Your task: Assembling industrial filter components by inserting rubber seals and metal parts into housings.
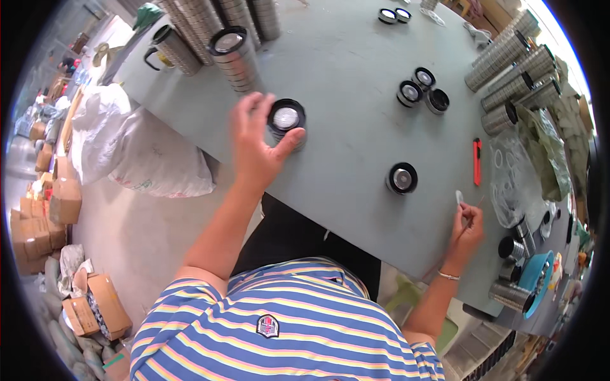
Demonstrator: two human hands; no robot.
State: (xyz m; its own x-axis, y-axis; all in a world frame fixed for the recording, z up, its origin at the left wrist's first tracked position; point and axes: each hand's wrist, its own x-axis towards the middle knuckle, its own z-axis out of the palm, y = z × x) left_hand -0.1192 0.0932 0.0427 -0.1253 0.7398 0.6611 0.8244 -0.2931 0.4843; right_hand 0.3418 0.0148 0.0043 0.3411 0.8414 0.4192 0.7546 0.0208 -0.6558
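My left hand is spread around the near and left sides of a metal cylinder with a black rim and ribbed silvery disc. Its thumb overlaps the rim, and motion blurs the fingers; whether they press on it is unclear. At the right edge of the table, my right hand pinches a small whitish piece. A thin dark stick-like thing also seems to pass through those fingers. Between the hands sits a short black-rimmed round part with a silvery centre.
Tall metal cylinder stacks and a handled mug stand at the far left. Three round black parts cluster toward the back. A red cutter, clear plastic bag and lying cylinders are at right. A white sack hangs left.
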